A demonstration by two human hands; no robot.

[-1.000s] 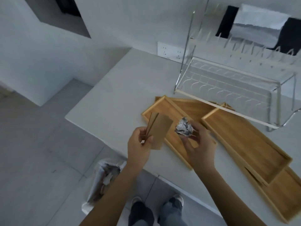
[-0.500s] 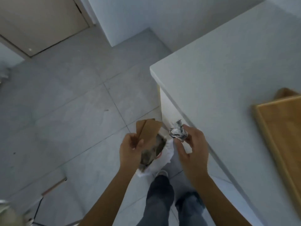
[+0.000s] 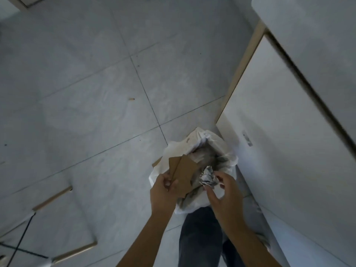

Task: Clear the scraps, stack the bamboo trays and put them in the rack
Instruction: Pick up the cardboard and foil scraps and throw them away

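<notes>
- I am holding both hands over the bin (image 3: 194, 143), a white bag standing on the floor (image 3: 77, 93) right against the cabinet (image 3: 279, 141).
- My left hand (image 3: 163, 186) is pinching the card (image 3: 184, 173), brown folded pieces, thumb on top and fingers closed underneath; the card is jutting out over the bag's mouth.
- My right hand (image 3: 224, 189) is half open, fingertips loosely around the foil (image 3: 208, 177), a crumpled ball; I cannot tell whether it is truly gripped or already slipping free.
- Both scraps are sitting above the opening, so I judge this is the drop, with trays and rack out of view.
- To do it well, I am aiming to open the right fingers wide first, since the foil is near the bag's near edge and could bounce out.
- For the card, I am planning to tip it end-down before letting go, so it slides in rather than bridging the rim.
</notes>
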